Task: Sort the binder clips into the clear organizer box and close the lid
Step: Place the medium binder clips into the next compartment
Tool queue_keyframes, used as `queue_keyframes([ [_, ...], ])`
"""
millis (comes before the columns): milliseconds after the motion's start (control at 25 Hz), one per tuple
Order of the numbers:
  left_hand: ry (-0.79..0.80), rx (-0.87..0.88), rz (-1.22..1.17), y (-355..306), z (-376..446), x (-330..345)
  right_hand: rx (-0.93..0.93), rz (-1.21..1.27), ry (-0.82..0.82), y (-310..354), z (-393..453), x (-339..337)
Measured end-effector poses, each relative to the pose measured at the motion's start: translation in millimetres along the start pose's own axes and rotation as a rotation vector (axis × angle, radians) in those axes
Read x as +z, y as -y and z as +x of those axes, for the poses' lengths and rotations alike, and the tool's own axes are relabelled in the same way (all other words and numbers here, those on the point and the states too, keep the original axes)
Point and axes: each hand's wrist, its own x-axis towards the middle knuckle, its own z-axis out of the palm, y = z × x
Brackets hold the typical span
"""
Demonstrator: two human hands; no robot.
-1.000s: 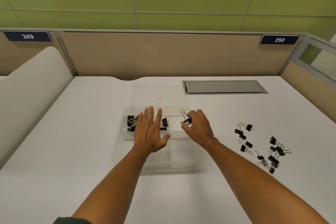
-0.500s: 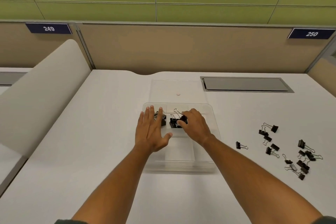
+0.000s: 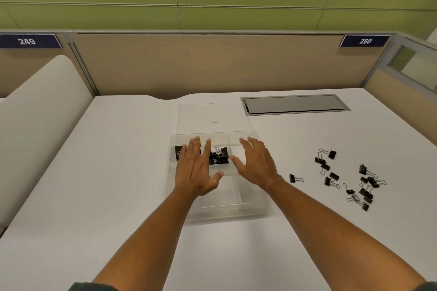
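Black clips (image 3: 218, 156) partly fill the box (image 3: 257, 205); more clips (image 3: 347, 177) wait near the surface's right edge, lid (image 3: 212, 113) open, left hand (image 3: 196, 168) and right hand (image 3: 256, 163) spread, empty.

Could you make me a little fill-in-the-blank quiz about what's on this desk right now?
1. The loose binder clips still on the white desk lie to the ____ of the clear organizer box.
2. The right hand holds ____; its fingers are spread.
3. The number plate above the clips reads ____.
4. The box's lid is ____, lying flat behind the box.

Missing words: right; nothing; 250; open
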Motion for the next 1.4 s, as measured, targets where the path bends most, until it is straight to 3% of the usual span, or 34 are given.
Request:
queue_keyframes([
  [600,0.011,0.293,-0.034,-123,13,3,0.324,-0.097,-0.03,-99,-80,-42],
  [1400,0.144,0.365,-0.015,-299,48,33,0.437,-0.069,-0.014,-281,-105,-89],
])
